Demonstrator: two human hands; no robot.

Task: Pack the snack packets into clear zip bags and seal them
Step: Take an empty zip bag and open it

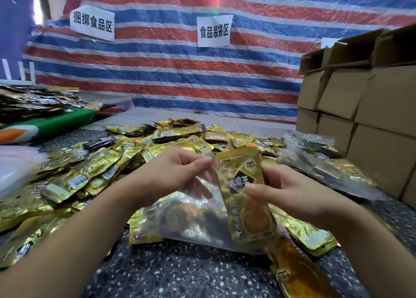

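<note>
Snack packet (pixel 244 194): gold, upright, held above the speckled table (pixel 180 273). My right hand (pixel 286 193) pinches its middle between thumb and fingers. My left hand (pixel 173 173) pinches the top edge of the clear zip bag (pixel 191 216) with curled fingers, just left of the packet. The bag hangs toward the table. A heap of gold packets (pixel 126 158) lies behind. Cardboard boxes (pixel 364 104) stand stacked at right.
</note>
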